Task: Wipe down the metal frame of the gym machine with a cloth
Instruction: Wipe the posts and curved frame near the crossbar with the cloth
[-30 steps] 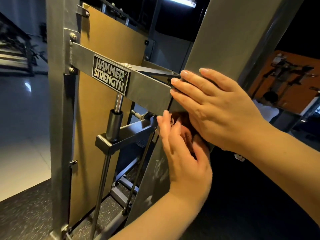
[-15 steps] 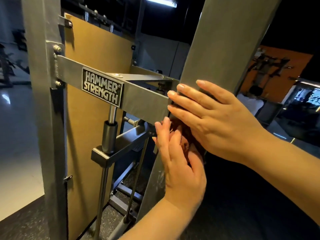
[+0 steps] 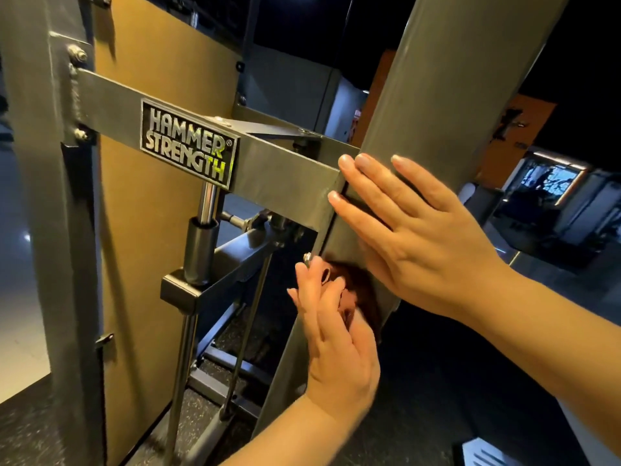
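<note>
Right fingers [image 3: 361,169]: straight, slightly spread, holding nothing. Tips lie on the joint where the crossbar [image 3: 285,173] meets the post [image 3: 453,95]. The palm of the right hand [image 3: 423,240] is flat on the post face. Judgement: this is a bracing hand, steadying the body against the slanted post while the other hand works.

Left fingers [image 3: 319,297]: nearly straight and close together, pointing to 12 o'clock, pressing the cloth [image 3: 356,280] flat against the post. The thumb is not clear, and the left hand [image 3: 339,341] is motion-blurred, so a pinch cannot be ruled out.

Cloth: dark reddish-brown and bunched, sandwiched between left fingers and post. It sits at 7 o'clock from the right hand, just below the crossbar joint. Most of it is hidden by the two hands.

Judgement on placement: a flat press spreads load over the cloth for rubbing along the post face — a grip would lift it off the metal. The step in hand looks like wiping the post beneath the joint.

Outward: the nameplate [image 3: 188,146] sits on the crossbar at 9 o'clock from the right fingertips. The tan panel [image 3: 151,264] stands behind it, and the rod [image 3: 208,203] drops from the crossbar at 8 o'clock. The crossbar, upper post and far upright remain to be wiped, as far as can be judged — no wet trace shows.
</note>
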Action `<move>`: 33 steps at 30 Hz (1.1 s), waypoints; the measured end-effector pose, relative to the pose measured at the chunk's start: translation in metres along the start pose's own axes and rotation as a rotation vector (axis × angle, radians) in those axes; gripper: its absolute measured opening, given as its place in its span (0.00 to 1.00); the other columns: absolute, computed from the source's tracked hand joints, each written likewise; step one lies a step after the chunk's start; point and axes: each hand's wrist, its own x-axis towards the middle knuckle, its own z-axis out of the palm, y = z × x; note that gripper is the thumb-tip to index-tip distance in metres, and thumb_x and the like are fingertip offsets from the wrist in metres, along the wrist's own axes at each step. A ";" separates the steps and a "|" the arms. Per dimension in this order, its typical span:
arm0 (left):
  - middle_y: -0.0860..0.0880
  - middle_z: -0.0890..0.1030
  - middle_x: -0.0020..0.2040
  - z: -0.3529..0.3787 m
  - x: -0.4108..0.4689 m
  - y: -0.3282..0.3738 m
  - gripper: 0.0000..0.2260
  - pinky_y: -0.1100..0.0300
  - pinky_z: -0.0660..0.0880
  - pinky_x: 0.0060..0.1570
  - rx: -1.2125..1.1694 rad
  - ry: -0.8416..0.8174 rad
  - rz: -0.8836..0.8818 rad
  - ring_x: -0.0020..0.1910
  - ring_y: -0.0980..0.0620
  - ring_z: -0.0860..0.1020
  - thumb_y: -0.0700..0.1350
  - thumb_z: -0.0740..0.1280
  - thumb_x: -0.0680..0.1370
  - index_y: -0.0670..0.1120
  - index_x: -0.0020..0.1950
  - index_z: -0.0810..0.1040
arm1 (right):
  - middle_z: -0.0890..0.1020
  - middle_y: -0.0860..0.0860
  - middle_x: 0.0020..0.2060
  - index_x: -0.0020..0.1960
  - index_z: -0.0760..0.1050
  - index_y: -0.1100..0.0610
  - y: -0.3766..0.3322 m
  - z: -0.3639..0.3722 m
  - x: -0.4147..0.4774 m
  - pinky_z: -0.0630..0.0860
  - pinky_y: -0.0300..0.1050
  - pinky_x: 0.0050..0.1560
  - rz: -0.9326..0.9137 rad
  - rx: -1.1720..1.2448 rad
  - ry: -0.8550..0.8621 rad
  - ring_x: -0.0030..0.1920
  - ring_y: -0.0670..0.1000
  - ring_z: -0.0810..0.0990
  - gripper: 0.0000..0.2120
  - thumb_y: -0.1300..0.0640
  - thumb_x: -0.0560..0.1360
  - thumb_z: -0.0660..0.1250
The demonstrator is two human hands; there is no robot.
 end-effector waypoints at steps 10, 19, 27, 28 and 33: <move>0.51 0.48 0.86 -0.009 -0.054 -0.038 0.23 0.21 0.56 0.72 0.000 0.049 -0.136 0.84 0.42 0.49 0.55 0.51 0.88 0.57 0.83 0.52 | 0.59 0.57 0.81 0.82 0.58 0.60 -0.004 0.006 -0.001 0.55 0.59 0.80 -0.018 -0.037 0.044 0.81 0.58 0.56 0.27 0.53 0.85 0.53; 0.37 0.53 0.83 0.013 0.016 0.023 0.23 0.35 0.48 0.81 -0.048 0.017 0.001 0.84 0.38 0.47 0.37 0.57 0.81 0.41 0.76 0.61 | 0.56 0.57 0.82 0.82 0.56 0.60 -0.004 0.006 -0.003 0.52 0.57 0.81 -0.017 -0.009 0.020 0.82 0.56 0.54 0.25 0.54 0.87 0.50; 0.46 0.49 0.86 -0.027 -0.036 -0.052 0.25 0.29 0.52 0.78 0.134 -0.082 0.026 0.84 0.40 0.49 0.53 0.51 0.87 0.40 0.80 0.56 | 0.56 0.55 0.82 0.82 0.56 0.57 0.013 -0.008 -0.004 0.51 0.58 0.81 -0.138 0.019 -0.094 0.82 0.56 0.54 0.26 0.55 0.86 0.50; 0.47 0.46 0.86 -0.029 -0.045 -0.053 0.26 0.25 0.54 0.76 0.115 -0.081 -0.032 0.84 0.40 0.48 0.54 0.51 0.88 0.41 0.81 0.54 | 0.57 0.55 0.82 0.82 0.57 0.56 0.023 -0.014 -0.004 0.50 0.58 0.81 -0.157 0.034 -0.107 0.82 0.56 0.54 0.26 0.56 0.85 0.50; 0.38 0.44 0.84 -0.003 -0.036 -0.013 0.27 0.24 0.50 0.76 0.044 -0.051 -0.068 0.84 0.34 0.45 0.43 0.54 0.86 0.36 0.81 0.50 | 0.55 0.53 0.82 0.83 0.53 0.56 0.056 -0.027 0.002 0.53 0.59 0.81 -0.011 -0.034 -0.046 0.82 0.55 0.52 0.26 0.51 0.88 0.49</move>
